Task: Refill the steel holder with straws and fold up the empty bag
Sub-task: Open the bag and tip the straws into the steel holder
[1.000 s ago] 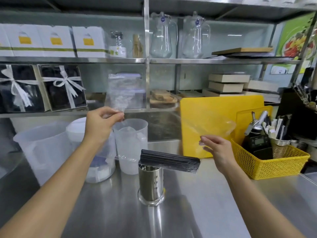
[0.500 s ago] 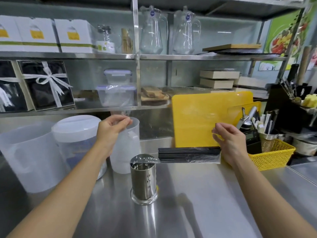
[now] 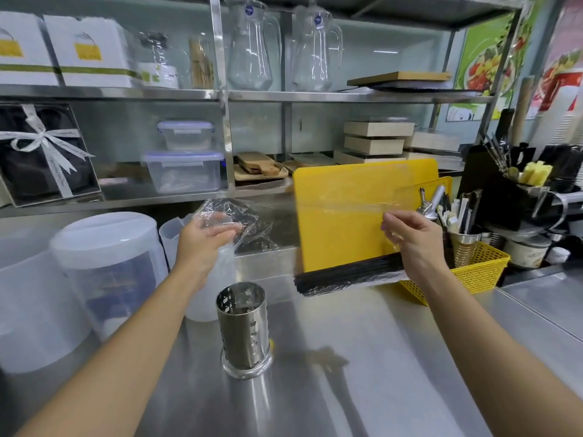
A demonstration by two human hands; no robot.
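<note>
Steel counter open by holder, both hands gripping bag edges

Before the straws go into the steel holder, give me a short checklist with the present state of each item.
1. Holder upright on counter: ok.
2. Holder empty: ok, no straws stick out.
3. Left hand grips bag end: ok.
4. Right hand grips the other end: ok.
5. Straws over holder: not ok, they hang to its right.
6. Bag open for pouring: cannot tell.
</note>
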